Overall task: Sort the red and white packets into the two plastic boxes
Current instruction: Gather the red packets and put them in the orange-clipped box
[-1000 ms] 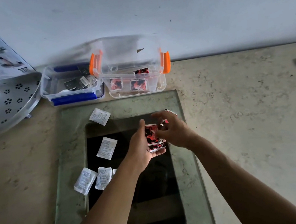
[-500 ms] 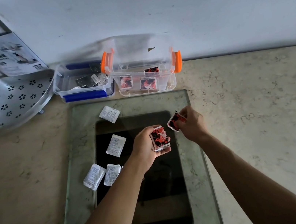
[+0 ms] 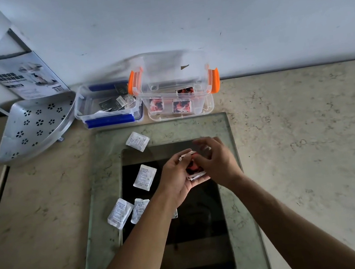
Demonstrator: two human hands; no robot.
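1. Nearest the viewer, both forearms reach forward over a glass panel [image 3: 237,217] lying on the table [image 3: 314,160].
2. The left hand [image 3: 176,178] is cupped palm-up and holds a small stack of red packets [image 3: 192,170]. The right hand [image 3: 216,163] is brought against it, fingers curled over the stack's top; the view is blurred there, so whether it has pinched a single packet off cannot be told.
3. Four white packets lie loose on the panel to the left of the hands: a pair [image 3: 127,211] near the left forearm, one [image 3: 145,177] just beside the left hand, one [image 3: 137,141] farther off.
4. Beyond the panel, against the wall, stand the two boxes touching side by side. The orange-clipped box [image 3: 211,106], already holding red packets, lies straight ahead of the hands; the blue-clipped box [image 3: 110,121] lies ahead-left.
5. Judgement: the red stack belongs straight forward; the right hand sits nearer that box.
6. A perforated metal shelf [image 3: 32,128] rests far left.
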